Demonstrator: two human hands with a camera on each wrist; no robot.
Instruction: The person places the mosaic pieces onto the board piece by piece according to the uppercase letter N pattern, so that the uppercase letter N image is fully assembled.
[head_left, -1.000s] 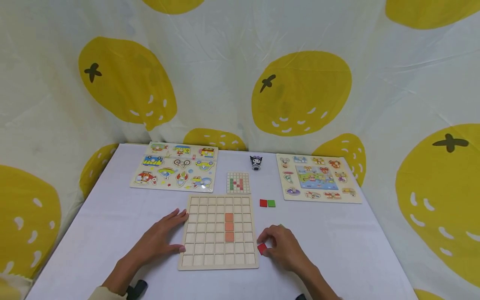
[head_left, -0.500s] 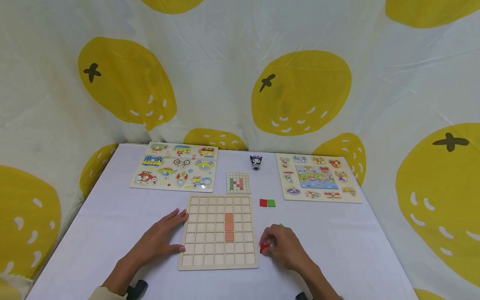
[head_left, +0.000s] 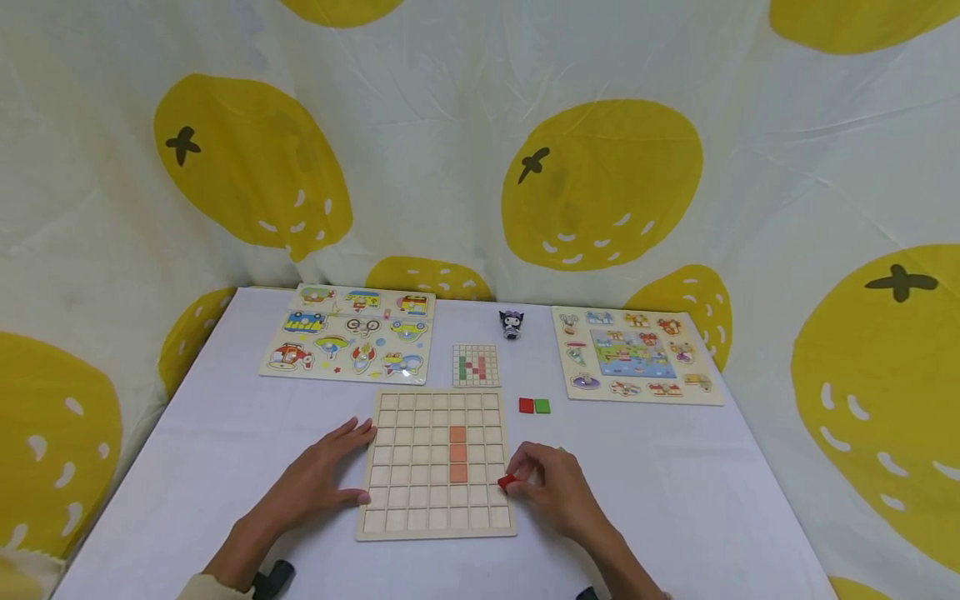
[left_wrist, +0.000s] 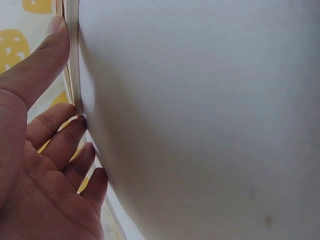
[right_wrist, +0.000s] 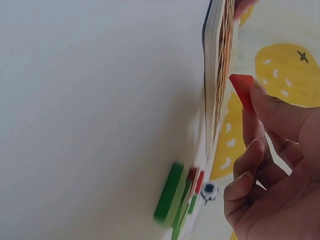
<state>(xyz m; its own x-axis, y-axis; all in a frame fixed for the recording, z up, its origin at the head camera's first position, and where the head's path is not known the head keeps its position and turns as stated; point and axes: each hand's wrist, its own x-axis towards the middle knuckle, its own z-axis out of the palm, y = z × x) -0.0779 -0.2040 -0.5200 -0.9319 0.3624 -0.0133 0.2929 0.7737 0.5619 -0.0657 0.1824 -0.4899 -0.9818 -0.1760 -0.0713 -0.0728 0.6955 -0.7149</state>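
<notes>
Right hand (head_left: 553, 492): thumb and finger pinch a red tile (head_left: 506, 482) near one side; remaining fingers bent, nothing else in the grip. Tile sits tilted over the right edge of the wooden grid board (head_left: 417, 497); right wrist view shows it held apart from the board, not seated in any cell.

Handling, best guess: thin, stiff, very light, probably painted wood. Won't flex or crush under a pinch. Smooth faces could slip or pivot between fingertips; light, steady pressure should do. Hold by a corner or two opposite edges and keep the other edges free; a wider grip would put fingertips against the cell walls. Chipped corners are about the worst likely damage.

Left hand (head_left: 318, 471): fingers spread, thumb and fingertips against the board's left edge, not wrapped round it. Board looks rigid, likely light enough to slide on the white tabletop (head_left: 660, 492); outer frame is the right place to brace.

Three orange squares (head_left: 458, 453) in one column of the board. Off to the right, a second red tile (head_left: 526, 406) lies flat beside a green tile (head_left: 542, 406); another green piece (head_left: 561, 449) mostly hidden behind the right hand. Pattern card (head_left: 476, 366) just past the board's far edge, figurine (head_left: 512, 325) beyond.
</notes>
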